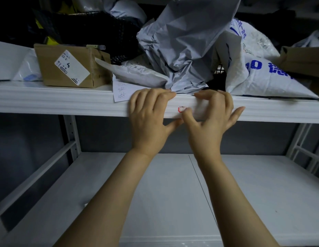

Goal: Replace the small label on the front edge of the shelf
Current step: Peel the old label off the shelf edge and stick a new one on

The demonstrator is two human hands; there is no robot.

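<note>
Red-marked on white, the label (180,109) is sitting on the front edge (66,102) of the upper shelf (17,85), between your two hands and near the middle of the view.

Your right hand (208,122) is touching the label's right end with the thumb tip (187,113). Its other fingers are bending over the top of the edge, and the little finger is stretching out along it. That makes a narrow grip across the edge. You cannot tell whether the thumb is lifting the label or pressing it flat.

Your left hand (148,118) is holding the same edge just beside the label, with the fingers curling over the top and the thumb hooking underneath. It is probably steadying the work.

- **Progress:** judging from this, the task is sitting at a single step, either peeling off the old label or smoothing down the new one. No second label is showing, so which step it is stays open.
- **Count on the edge:** one label, two hands, and one handwritten paper slip (120,90) hanging over the edge to the left.
- **Count behind them:** one cardboard box (69,68) with a sticker, part of a second box (303,59), two grey mailer bags (187,41) and one white bag (258,75) printed in blue.
- **Count below:** one lower shelf (164,193).
</note>
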